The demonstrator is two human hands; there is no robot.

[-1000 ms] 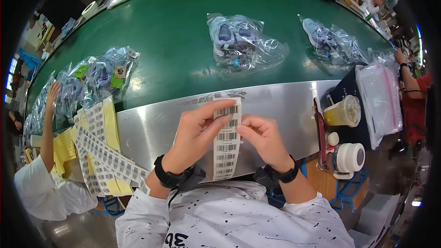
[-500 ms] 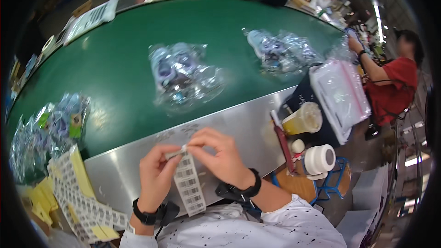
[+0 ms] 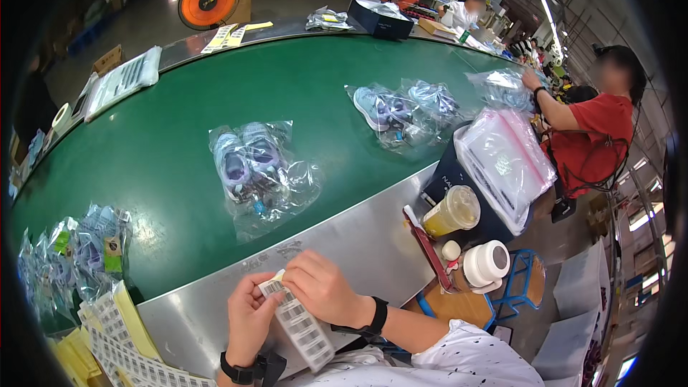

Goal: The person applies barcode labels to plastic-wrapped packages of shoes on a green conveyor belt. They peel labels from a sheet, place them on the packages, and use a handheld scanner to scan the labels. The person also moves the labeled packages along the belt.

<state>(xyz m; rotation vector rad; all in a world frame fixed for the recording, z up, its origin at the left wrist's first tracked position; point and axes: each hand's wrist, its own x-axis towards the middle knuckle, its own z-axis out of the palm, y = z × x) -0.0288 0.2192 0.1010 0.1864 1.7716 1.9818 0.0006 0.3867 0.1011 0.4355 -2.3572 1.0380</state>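
A white strip of printed barcode labels (image 3: 304, 333) hangs from my hands over the metal ledge, slanting down towards my lap. My left hand (image 3: 249, 315) pinches its upper left edge between thumb and fingers. Closed at the strip's top end is my right hand (image 3: 322, 290), its fingers curled over a small yellowish bit of backing; the fingertips are partly hidden. Beyond my hands, a pair of light blue and purple shoes (image 3: 247, 161) lies in a clear plastic bag on the green belt.
More bagged shoes (image 3: 394, 111) lie farther right, others (image 3: 89, 247) at the left. Label sheets (image 3: 122, 330) are piled lower left. A drink cup (image 3: 451, 211), a white jar (image 3: 487, 264) and a dark box with plastic bags (image 3: 502, 165) stand right. A person in red (image 3: 598, 132) handles a bag beyond.
The view has tilted up, so the belt and bagged shoes sit lower in it. My right fingers have curled over the strip's top end, and the strip slants more.
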